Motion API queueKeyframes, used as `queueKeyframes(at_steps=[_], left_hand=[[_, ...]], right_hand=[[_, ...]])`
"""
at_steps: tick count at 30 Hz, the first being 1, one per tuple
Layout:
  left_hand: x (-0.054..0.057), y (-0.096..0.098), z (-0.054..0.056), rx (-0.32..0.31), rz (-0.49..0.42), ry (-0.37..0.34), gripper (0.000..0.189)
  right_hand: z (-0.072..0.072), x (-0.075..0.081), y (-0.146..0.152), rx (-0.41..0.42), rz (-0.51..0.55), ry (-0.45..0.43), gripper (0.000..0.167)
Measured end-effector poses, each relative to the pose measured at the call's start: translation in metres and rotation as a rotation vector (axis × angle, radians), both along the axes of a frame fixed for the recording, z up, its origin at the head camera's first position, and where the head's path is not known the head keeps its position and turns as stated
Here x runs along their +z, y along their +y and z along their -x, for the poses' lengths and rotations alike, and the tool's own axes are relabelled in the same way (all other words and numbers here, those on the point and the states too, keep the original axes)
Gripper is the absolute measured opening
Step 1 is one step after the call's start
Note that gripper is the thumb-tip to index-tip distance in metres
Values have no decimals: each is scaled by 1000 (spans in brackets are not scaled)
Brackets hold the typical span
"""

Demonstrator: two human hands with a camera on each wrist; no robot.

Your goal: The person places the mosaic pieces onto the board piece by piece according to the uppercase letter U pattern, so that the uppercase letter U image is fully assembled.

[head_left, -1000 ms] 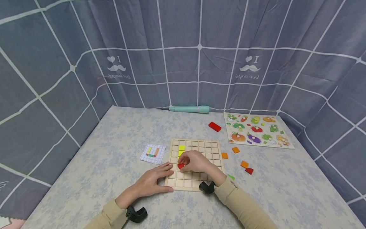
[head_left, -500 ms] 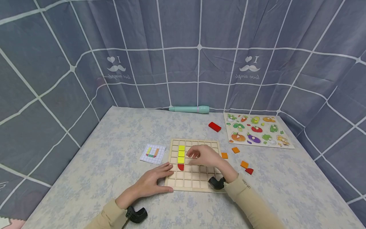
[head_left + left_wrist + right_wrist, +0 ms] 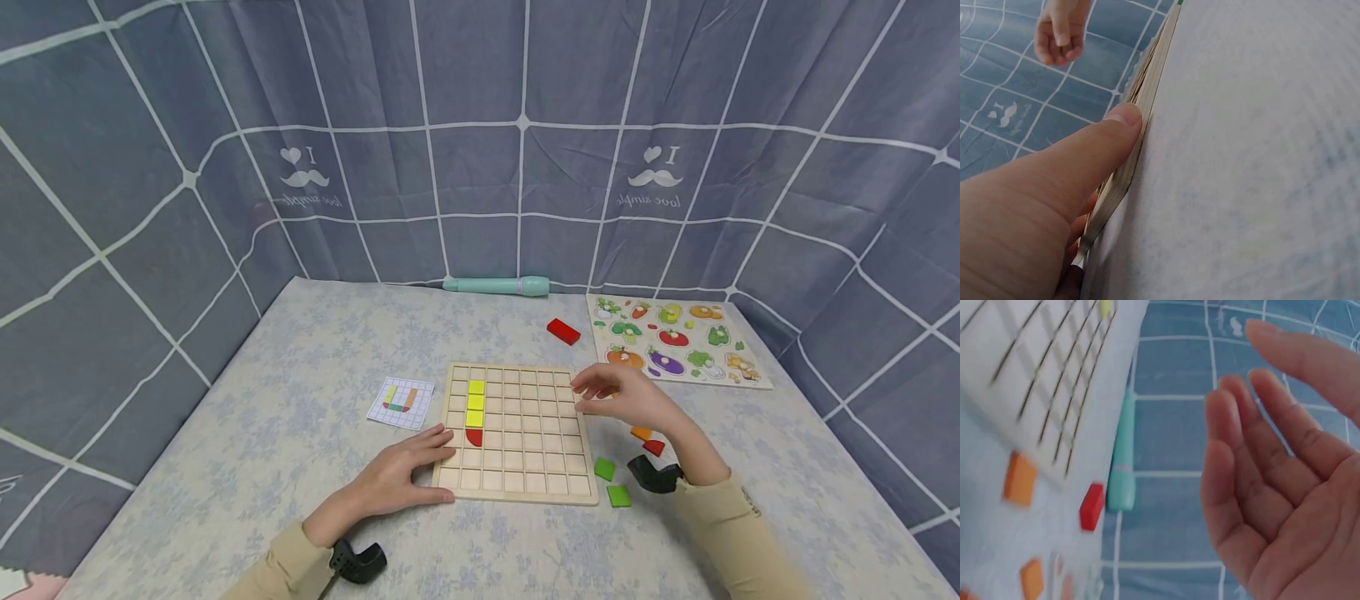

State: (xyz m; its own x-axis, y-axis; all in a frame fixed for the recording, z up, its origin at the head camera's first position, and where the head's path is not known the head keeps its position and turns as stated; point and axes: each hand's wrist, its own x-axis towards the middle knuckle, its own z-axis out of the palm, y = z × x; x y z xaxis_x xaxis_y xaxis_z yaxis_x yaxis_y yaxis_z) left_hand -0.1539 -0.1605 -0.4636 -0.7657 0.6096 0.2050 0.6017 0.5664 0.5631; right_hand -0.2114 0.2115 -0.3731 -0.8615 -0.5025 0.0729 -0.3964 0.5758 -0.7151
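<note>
Board (image 3: 536, 462) with left edge against spread left fingers (image 3: 435, 456), right edge near loosely bent, empty right fingers (image 3: 1222, 422)

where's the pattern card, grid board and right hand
Pattern card (image 3: 401, 404), head view, middle of its face
Grid board (image 3: 527, 433), head view, bare squares near its middle
Right hand (image 3: 627, 398), head view, back of the hand

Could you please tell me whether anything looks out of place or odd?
The lettering on the backdrop reads mirrored, which looks odd. The pattern card lies slightly askew beside the grid board, but nothing looks spilled or damaged.
</note>
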Motion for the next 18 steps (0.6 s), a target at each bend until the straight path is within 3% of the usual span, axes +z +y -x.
queueKeyframes(at_steps=[6,18], left_hand=[[-1,-1,0,7,-3,0,68],[1,0,0,5,2,-13,68]], right_hand=[[-12,-15,21,35,-20,-13,32],[-20,-45,44,154,57,-190,27]])
